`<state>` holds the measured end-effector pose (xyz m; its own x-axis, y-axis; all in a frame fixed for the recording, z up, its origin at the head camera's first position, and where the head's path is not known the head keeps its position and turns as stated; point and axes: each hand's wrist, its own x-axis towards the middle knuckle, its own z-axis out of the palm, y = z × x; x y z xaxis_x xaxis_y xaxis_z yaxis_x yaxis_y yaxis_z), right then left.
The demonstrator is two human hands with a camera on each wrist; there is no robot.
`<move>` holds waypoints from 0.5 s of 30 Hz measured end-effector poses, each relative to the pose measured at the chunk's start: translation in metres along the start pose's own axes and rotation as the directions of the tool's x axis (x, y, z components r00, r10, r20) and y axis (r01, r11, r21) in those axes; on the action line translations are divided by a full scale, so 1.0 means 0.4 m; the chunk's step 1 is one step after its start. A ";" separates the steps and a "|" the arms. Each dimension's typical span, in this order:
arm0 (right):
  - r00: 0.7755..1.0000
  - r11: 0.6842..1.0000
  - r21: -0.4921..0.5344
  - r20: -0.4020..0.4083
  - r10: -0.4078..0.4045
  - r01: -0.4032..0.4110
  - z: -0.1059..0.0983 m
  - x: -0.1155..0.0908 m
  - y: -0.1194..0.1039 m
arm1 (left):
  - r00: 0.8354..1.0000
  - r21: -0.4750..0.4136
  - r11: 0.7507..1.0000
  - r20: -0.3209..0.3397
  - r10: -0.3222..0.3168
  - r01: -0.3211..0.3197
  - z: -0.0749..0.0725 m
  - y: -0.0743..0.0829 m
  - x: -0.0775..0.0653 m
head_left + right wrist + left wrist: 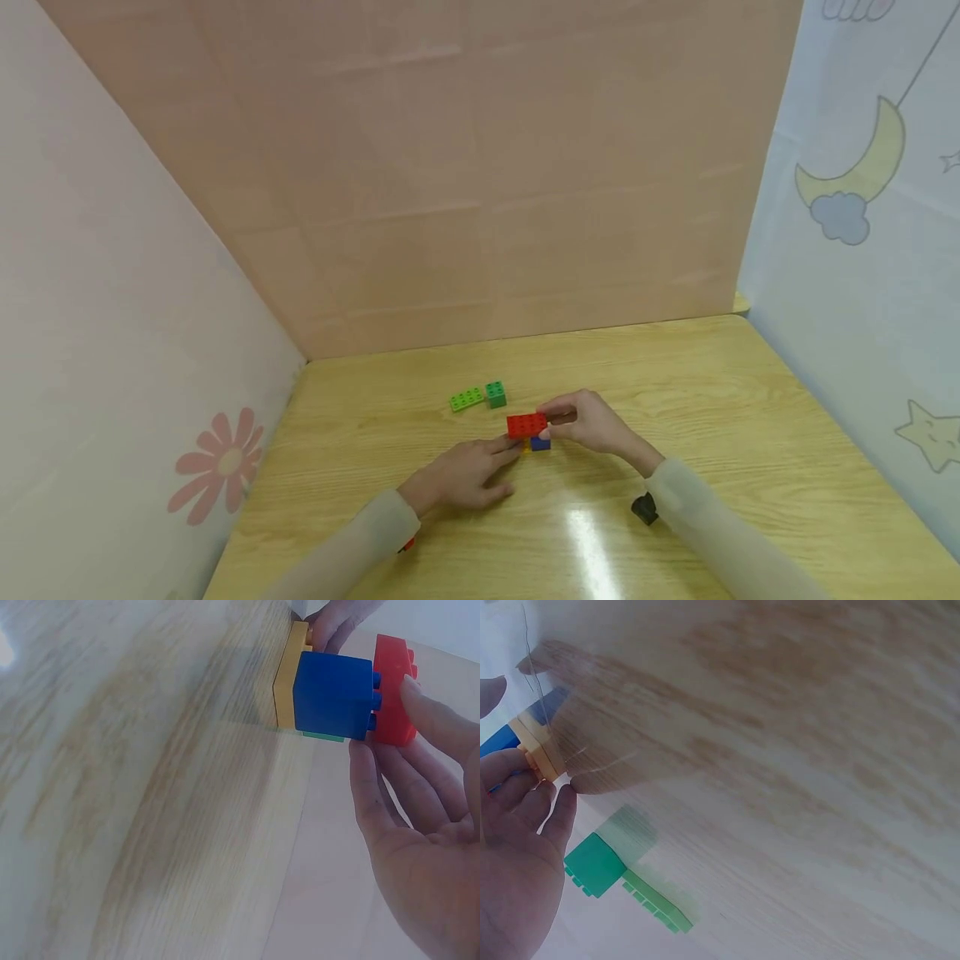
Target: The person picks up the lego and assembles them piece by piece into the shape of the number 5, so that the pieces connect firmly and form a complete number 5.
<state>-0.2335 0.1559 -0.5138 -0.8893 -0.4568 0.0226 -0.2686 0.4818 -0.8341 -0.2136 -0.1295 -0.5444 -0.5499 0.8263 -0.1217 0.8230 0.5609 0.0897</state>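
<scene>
A red building brick [527, 425] is pinched between the thumb and fingers of my right hand [592, 423]. In the right wrist view, the red brick [393, 690] is right at the studs of a blue brick [334, 694], which sits on a flat orange-yellow brick [289, 679] on the table. My left hand [468, 473] lies low on the left, its fingers extended to that base and its thumb apart. The left wrist view has its fingertips against the orange-yellow brick [540, 746]; the red brick is out of sight there.
Behind the hands, a light green flat brick [467, 399] and a darker green brick [496, 394] stand on the wooden table [360, 417]. A black piece [644, 508] lies by the right sleeve. Part of a red piece [407, 546] peeks from under the left sleeve.
</scene>
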 end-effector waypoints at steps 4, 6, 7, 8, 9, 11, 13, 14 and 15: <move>1.000 1.000 0.000 0.006 -0.007 0.007 -0.002 -0.002 0.001 | 1.000 -0.002 1.000 0.001 0.002 -0.002 -0.001 0.002 0.000; 1.000 1.000 0.000 0.007 -0.011 0.011 -0.002 -0.002 0.002 | 1.000 -0.001 1.000 0.004 -0.002 0.002 -0.003 0.002 0.000; 1.000 1.000 -0.001 0.006 -0.013 0.013 -0.002 -0.002 0.002 | 1.000 -0.003 1.000 0.005 -0.004 0.004 -0.004 0.003 0.000; 1.000 1.000 -0.001 0.004 -0.012 0.012 -0.002 -0.002 0.002 | 1.000 -0.004 1.000 0.005 -0.006 0.006 -0.005 0.003 0.000; 1.000 1.000 0.001 0.004 -0.011 0.011 -0.002 -0.002 0.003 | 1.000 -0.004 1.000 0.007 -0.009 0.009 -0.007 0.004 0.001; 1.000 1.000 0.005 0.004 -0.004 0.004 -0.002 -0.002 0.004 | 1.000 -0.007 1.000 0.011 -0.015 0.015 -0.008 0.005 0.001; 1.000 1.000 0.008 0.004 -0.002 0.002 0.000 -0.002 0.005 | 1.000 -0.008 1.000 0.014 -0.017 0.017 -0.009 0.007 0.001; 1.000 1.000 0.010 0.005 -0.001 0.001 0.000 -0.003 0.005 | 1.000 -0.007 1.000 0.013 -0.016 0.016 -0.008 0.007 0.000; 1.000 1.000 0.011 0.005 0.000 0.000 0.000 -0.004 0.006 | 1.000 -0.005 1.000 0.013 -0.016 0.016 -0.008 0.007 0.000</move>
<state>-0.2328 0.1577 -0.5157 -0.8872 -0.4610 0.0200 -0.2649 0.4734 -0.8401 -0.2116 -0.1278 -0.5408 -0.5613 0.8164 -0.1357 0.8132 0.5746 0.0931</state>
